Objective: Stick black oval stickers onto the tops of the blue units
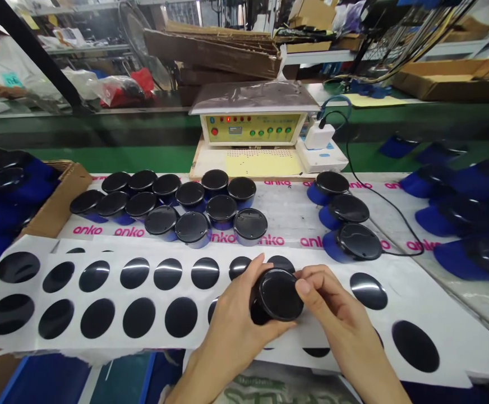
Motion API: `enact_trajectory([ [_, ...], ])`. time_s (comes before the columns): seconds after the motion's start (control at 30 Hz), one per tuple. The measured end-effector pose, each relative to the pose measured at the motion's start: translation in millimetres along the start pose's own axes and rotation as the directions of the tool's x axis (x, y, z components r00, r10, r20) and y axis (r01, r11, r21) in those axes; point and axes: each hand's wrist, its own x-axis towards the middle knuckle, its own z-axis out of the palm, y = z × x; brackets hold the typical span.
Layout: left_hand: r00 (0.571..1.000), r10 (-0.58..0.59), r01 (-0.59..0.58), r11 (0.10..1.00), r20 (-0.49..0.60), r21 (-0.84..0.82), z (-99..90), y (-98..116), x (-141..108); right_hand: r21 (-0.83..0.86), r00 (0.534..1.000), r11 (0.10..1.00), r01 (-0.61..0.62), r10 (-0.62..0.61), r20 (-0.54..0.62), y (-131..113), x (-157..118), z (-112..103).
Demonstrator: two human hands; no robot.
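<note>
A round black-topped piece (280,294) is held over the white sheet, tilted so that its glossy top shows. My left hand (238,314) wraps round its left side and lower edge, fingers and thumb spread about it. At the right rim, my right hand (337,314) has its thumb and fingertips pinched together; whether they grip the rim or something thin there is too small to tell. Beneath both hands lies a white sheet (156,350) bearing rows of black round stickers (181,317).
Several black-topped blue cups (192,227) stand behind the sheet, with three more (358,241) to the right. Further right are blurred blue cups (475,258). A carton (55,196) of blue pieces is at left. Behind stand a control box (253,129) and a white plug (319,136) with a black cable.
</note>
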Motion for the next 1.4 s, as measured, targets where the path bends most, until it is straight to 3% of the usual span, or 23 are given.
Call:
enact_trajectory([
  [0.37,1.000,0.019,-0.019,1.000,-0.002,0.023,-1.6,1.7,0.4,-0.183,0.992,0.976,0.116,-0.125,-0.034,-2.0,-0.5,1.6],
  [0.8,1.000,-0.017,0.017,0.999,0.010,0.036,-1.0,4.2,0.7,-0.294,0.996,0.952,0.085,-0.090,-0.006,-5.4,-2.0,0.8],
  [1.4,0.996,0.089,-0.088,0.992,-0.010,0.095,1.1,-2.4,0.1,-0.424,0.991,0.896,0.131,-0.112,0.070,-18.1,4.4,-2.9],
])
